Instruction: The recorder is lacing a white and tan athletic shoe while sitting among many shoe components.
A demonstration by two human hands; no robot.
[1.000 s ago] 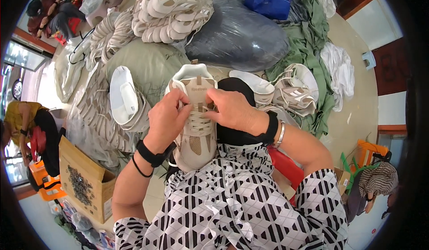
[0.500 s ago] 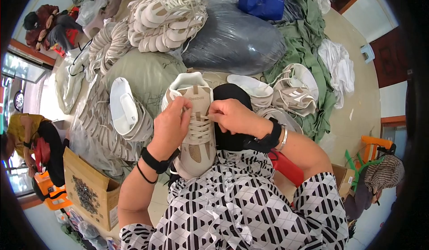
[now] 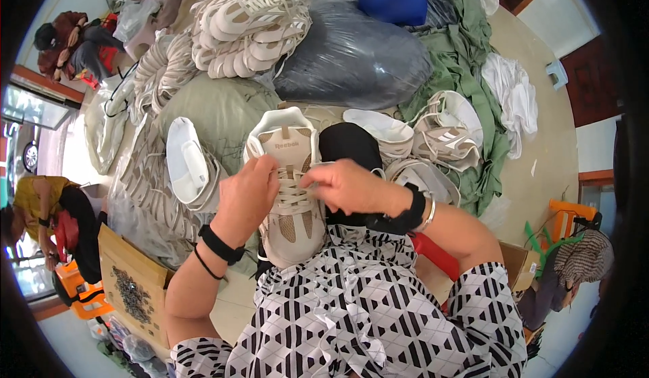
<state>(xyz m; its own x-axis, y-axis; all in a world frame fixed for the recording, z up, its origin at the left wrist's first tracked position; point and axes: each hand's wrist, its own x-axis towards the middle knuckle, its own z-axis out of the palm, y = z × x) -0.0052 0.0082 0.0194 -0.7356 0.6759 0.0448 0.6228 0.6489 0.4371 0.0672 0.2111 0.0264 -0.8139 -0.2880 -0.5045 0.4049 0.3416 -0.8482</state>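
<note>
A beige and white sneaker point(image 3: 294, 236) rests upright on my lap, its toe toward me and its tongue standing up at the far end. A cream shoelace point(image 3: 293, 199) crosses its front in several rows. My left hand point(image 3: 249, 192) is closed at the left eyelet edge, fingers pinched at the lace, with the fingertips partly hidden. On the other side, my right hand point(image 3: 348, 187) is closed too, thumb and forefinger at the lace by the right eyelets, slightly blurred. Dark wristbands circle both my wrists.
Beside my left arm lies a white-lined shoe point(image 3: 189, 165); more shoes point(image 3: 446, 135) lie to the right. Behind are a pile of sneakers point(image 3: 250, 27), a dark plastic-wrapped bundle point(image 3: 351, 60) and green cloth point(image 3: 466, 74). A cardboard box point(image 3: 135, 290) stands left. Other people sit around.
My left hand has moved slightly left and down along the shoe's edge. The right hand has shifted a little down and its fingers have turned. The sneaker has barely moved.
</note>
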